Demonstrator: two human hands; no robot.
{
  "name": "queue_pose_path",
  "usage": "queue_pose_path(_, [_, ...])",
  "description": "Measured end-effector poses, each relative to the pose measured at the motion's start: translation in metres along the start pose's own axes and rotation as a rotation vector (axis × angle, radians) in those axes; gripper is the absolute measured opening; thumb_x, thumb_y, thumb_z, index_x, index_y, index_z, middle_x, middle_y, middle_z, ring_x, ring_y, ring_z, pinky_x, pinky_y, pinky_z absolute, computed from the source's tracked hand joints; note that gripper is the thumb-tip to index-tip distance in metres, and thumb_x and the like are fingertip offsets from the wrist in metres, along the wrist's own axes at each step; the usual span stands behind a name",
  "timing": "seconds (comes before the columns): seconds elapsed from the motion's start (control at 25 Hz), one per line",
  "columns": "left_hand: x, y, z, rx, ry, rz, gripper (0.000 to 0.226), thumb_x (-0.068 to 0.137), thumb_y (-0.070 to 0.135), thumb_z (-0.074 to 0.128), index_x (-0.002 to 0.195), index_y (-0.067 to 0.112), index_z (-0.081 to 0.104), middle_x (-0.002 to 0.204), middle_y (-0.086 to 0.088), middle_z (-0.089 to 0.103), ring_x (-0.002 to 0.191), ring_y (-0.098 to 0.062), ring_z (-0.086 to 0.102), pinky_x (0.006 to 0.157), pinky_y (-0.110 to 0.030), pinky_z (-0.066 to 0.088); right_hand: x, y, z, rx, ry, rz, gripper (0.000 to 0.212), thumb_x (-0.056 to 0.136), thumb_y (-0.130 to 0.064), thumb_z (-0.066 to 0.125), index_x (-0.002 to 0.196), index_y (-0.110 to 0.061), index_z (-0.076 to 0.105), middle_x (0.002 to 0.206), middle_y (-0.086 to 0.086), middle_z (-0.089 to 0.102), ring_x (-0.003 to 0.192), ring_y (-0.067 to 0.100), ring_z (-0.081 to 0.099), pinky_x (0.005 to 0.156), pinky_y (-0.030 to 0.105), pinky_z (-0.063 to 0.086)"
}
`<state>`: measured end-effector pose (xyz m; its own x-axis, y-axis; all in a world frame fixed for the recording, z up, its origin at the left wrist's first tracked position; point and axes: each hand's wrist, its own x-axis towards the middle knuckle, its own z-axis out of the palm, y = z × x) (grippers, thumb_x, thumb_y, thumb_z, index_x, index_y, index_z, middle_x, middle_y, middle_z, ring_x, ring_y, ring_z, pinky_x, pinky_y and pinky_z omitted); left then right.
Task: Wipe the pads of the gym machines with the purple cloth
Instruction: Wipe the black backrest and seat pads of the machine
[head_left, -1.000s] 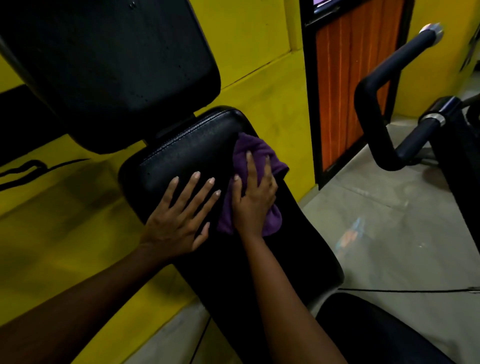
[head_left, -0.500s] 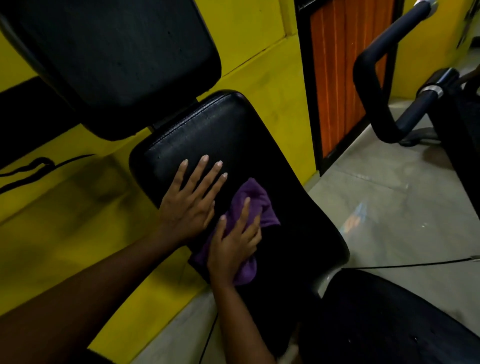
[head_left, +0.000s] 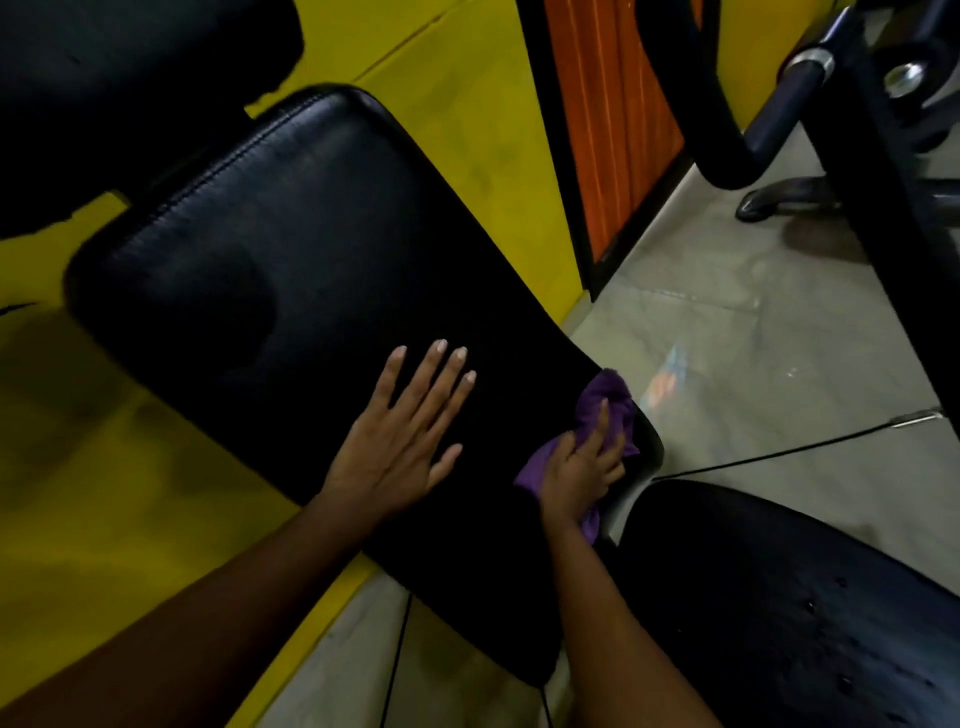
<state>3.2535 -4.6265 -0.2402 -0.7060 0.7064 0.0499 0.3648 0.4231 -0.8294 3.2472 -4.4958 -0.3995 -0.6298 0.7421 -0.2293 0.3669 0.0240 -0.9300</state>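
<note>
Half a second on: crumpled purple cloth (head_left: 605, 410), bunched under gripping right hand (head_left: 582, 467), now at long black vinyl pad (head_left: 291, 249) lower corner; left hand (head_left: 400, 441) flat, fingers splayed just beside.

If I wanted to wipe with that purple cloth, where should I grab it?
Probably the bunched middle, coming down from above, as the right hand does now. The purple cloth lies crumpled on the black pad's right edge, so a palm-down grip gathers the folds and presses them flat. Its loose ends hang off the edge and would likely slip.
</note>
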Motion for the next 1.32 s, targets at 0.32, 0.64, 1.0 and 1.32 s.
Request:
queue_pose_path(0.32, [0.005,0.012,0.002,-0.035,0.006,-0.017,0.071,0.089,0.043,0.025,0.149,0.005,0.02,0.157,-0.02,0.012,0.145,-0.036,0.007,0.117,-0.053,0.0,0.0,-0.042,0.006,-0.014,-0.095,-0.53,0.061,0.078,-0.029,0.04,0.139,-0.033,0.029,0.145,0.015,0.038,0.117,0.035,0.041,0.098,0.043,0.036])
queue_pose_path(0.64, [0.006,0.022,0.008,-0.041,0.021,0.031,0.072,0.092,0.046,0.02,0.149,0.003,0.014,0.157,-0.021,0.008,0.146,-0.036,0.006,0.118,-0.051,0.006,0.034,0.077,0.003,0.096,0.014,0.232,0.053,0.095,-0.015,0.045,0.145,-0.015,0.027,0.147,0.026,0.029,0.127,0.044,0.035,0.102,0.037,0.021])
queue_pose_path(1.0, [0.004,0.034,0.009,-0.049,0.038,0.042,0.069,0.092,0.043,0.02,0.149,0.003,0.018,0.157,-0.021,0.011,0.145,-0.036,0.008,0.118,-0.051,0.003,-0.108,0.026,0.001,0.057,-0.109,-0.326,0.057,0.082,-0.029,0.039,0.138,-0.035,0.032,0.143,0.013,0.042,0.118,0.028,0.038,0.095,0.035,0.031])
queue_pose_path(1.32, [-0.027,0.067,0.021,0.009,-0.004,0.114,0.069,0.093,0.044,0.008,0.15,0.004,0.006,0.158,-0.02,0.003,0.146,-0.035,0.004,0.118,-0.05,0.0,-0.038,0.11,-0.001,0.104,-0.135,0.204,0.052,0.097,-0.016,0.042,0.146,-0.022,0.025,0.152,0.017,0.022,0.135,0.038,0.024,0.111,0.042,0.018])
